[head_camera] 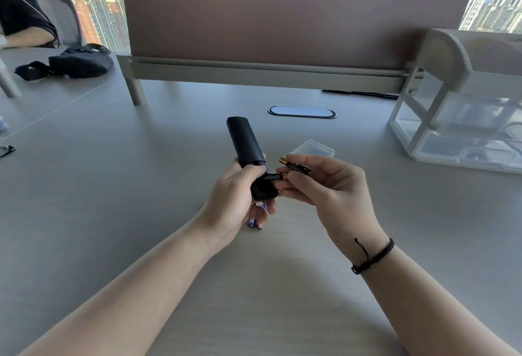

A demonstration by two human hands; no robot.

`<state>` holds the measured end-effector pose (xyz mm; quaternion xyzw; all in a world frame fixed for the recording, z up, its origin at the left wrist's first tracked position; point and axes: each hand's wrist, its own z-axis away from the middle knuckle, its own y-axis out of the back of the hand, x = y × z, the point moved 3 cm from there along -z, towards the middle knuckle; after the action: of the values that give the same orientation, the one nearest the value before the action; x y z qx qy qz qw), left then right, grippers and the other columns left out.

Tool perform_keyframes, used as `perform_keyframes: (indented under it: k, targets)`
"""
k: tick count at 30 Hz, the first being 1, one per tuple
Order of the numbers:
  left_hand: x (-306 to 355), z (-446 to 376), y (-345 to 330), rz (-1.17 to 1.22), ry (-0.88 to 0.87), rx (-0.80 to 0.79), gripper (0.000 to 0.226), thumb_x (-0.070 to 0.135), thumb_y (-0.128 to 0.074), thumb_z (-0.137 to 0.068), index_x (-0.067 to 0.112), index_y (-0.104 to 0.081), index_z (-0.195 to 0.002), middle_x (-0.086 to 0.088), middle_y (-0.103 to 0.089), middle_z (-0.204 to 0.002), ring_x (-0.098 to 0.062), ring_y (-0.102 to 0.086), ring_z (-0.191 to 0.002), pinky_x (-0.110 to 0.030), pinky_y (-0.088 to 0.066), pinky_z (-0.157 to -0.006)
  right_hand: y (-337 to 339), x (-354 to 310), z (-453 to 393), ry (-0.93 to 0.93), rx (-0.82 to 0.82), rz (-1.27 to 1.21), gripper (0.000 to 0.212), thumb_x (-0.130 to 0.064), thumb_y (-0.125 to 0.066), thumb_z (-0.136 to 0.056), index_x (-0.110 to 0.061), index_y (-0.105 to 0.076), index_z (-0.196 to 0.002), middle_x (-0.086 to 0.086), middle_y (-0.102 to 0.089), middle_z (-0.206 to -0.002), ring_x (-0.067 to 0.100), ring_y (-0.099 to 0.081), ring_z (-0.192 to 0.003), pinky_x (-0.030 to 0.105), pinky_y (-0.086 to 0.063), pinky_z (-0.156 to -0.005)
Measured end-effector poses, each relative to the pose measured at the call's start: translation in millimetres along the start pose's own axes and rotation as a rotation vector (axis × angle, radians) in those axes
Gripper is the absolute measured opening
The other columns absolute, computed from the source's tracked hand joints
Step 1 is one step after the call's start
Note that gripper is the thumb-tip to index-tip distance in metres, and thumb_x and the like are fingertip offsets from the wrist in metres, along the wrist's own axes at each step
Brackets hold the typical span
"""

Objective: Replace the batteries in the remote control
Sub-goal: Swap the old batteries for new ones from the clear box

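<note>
Left hand is wrapped around the black remote control, holding it up above the tabletop with the open battery end toward the right hand, whose fingers are pinching one black-and-gold battery at the bay and carrying a second battery higher up. These cells look light, rigid and slick, so a grip round the barrel should steer them best. Two blue batteries lie on the tabletop under the left hand.
</note>
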<state>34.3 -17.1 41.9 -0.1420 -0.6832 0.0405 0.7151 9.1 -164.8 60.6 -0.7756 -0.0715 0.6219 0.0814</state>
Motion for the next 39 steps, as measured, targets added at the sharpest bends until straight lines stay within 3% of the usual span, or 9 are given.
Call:
perform_keyframes:
  k: [2, 6, 12, 17, 19, 23, 29, 35, 39]
  targets:
    - [0.5, -1.0, 1.0, -0.012, -0.01, -0.004, 0.041, 0.025, -0.052, -0.084, 0.006, -0.049, -0.12, -0.012, -0.056, -0.071, -0.029, -0.051, -0.048, -0.026, -0.032, -0.04, 0.1, -1.0, 0.5, 0.063, -0.007, 0.056, 0.024, 0.013, -0.063, -0.087, -0.005, -0.074, -0.098, 0.016, -0.078, -0.091, 0.026, -0.077, -0.079, 0.03, -0.061, -0.074]
    - [-1.6, -0.3, 0.5, -0.042, -0.021, -0.018, 0.024, 0.014, -0.044, -0.1, 0.01, -0.047, -0.124, -0.013, -0.053, -0.068, -0.026, -0.047, -0.048, -0.022, -0.028, -0.039, -4.5, -0.9, 4.4, 0.232, -0.064, 0.301, 0.031, 0.009, -0.072, -0.081, -0.019, -0.077, -0.095, 0.0, -0.08, -0.09, 0.017, -0.077, -0.083, 0.033, -0.06, -0.081]
    - [-1.1, 1.0, -1.3, -0.019, 0.004, -0.042, 0.025, 0.016, -0.043, -0.102, 0.006, -0.051, -0.124, -0.017, -0.05, -0.069, -0.024, -0.045, -0.048, -0.021, -0.026, -0.038, -7.5, -1.4, 6.1, 0.296, -0.09, 0.477, 0.025, 0.002, -0.081, -0.074, -0.022, -0.076, -0.073, -0.002, -0.077, -0.085, 0.008, -0.066, -0.065, 0.017, -0.046, -0.058]
    - [-2.5, 1.9, -2.1, 0.005, 0.022, -0.052, 0.023, 0.016, -0.042, -0.102, 0.002, -0.053, -0.117, -0.006, -0.051, -0.054, -0.023, -0.045, -0.045, -0.021, -0.025, -0.038, -4.5, 3.6, 3.2, 0.275, -0.066, 0.476, 0.02, -0.001, -0.086, -0.069, -0.017, -0.073, -0.069, 0.002, -0.072, -0.077, 0.015, -0.064, -0.059, 0.041, -0.055, -0.057]
    - [-3.1, 2.4, -2.6, -0.004, 0.026, -0.061, 0.022, 0.017, -0.041, -0.102, 0.004, -0.054, -0.115, -0.007, -0.049, -0.053, -0.023, -0.044, -0.044, -0.023, -0.025, -0.038, -5.7, 1.6, 3.9, 0.262, -0.081, 0.462, 0.019, 0.0, -0.086, -0.069, -0.011, -0.07, -0.067, 0.001, -0.07, -0.069, 0.013, -0.065, -0.056, 0.037, -0.054, -0.057]
    - [-1.3, 4.4, -4.1, -0.024, 0.021, -0.082, 0.022, 0.018, -0.041, -0.102, 0.006, -0.056, -0.114, -0.011, -0.048, -0.059, -0.024, -0.047, -0.042, -0.023, -0.029, -0.037, -7.1, -1.9, 7.6, 0.184, -0.162, 0.376, 0.025, 0.006, -0.081, -0.073, -0.002, -0.059, -0.066, -0.011, -0.061, -0.043, -0.001, -0.055, -0.038, 0.009, -0.037, -0.046]
    - [0.6, 7.8, -7.2, -0.039, 0.014, -0.122, 0.025, 0.016, -0.037, -0.104, 0.0, -0.051, -0.116, -0.012, -0.047, -0.058, -0.025, -0.05, -0.038, -0.021, -0.032, -0.033, -6.1, -0.8, 5.6, 0.153, -0.126, 0.43, 0.03, 0.001, -0.084, -0.071, -0.001, -0.055, -0.067, -0.012, -0.056, -0.039, 0.001, -0.047, -0.034, 0.011, -0.032, -0.043]
    - [-1.6, 10.6, -8.8, -0.11, 0.005, -0.167, 0.03, 0.018, -0.037, -0.105, -0.008, -0.046, -0.115, -0.007, -0.052, -0.058, -0.026, -0.055, -0.042, -0.023, -0.035, -0.034, -2.5, 10.1, -0.2, 0.087, -0.104, 0.435, 0.032, -0.007, -0.087, -0.07, -0.007, -0.054, -0.069, 0.009, -0.066, -0.049, 0.015, -0.056, -0.043, 0.024, -0.038, -0.047]
    - [-1.7, 13.8, -10.0, -0.139, 0.024, -0.224, 0.031, 0.018, -0.035, -0.106, -0.009, -0.044, -0.115, -0.01, -0.056, -0.062, -0.027, -0.057, -0.045, -0.024, -0.037, -0.034, 2.3, 11.1, -5.9, 0.006, -0.068, 0.339, 0.03, -0.005, -0.085, -0.072, -0.005, -0.055, -0.068, 0.005, -0.059, -0.049, 0.01, -0.046, -0.037, 0.021, -0.035, -0.043]
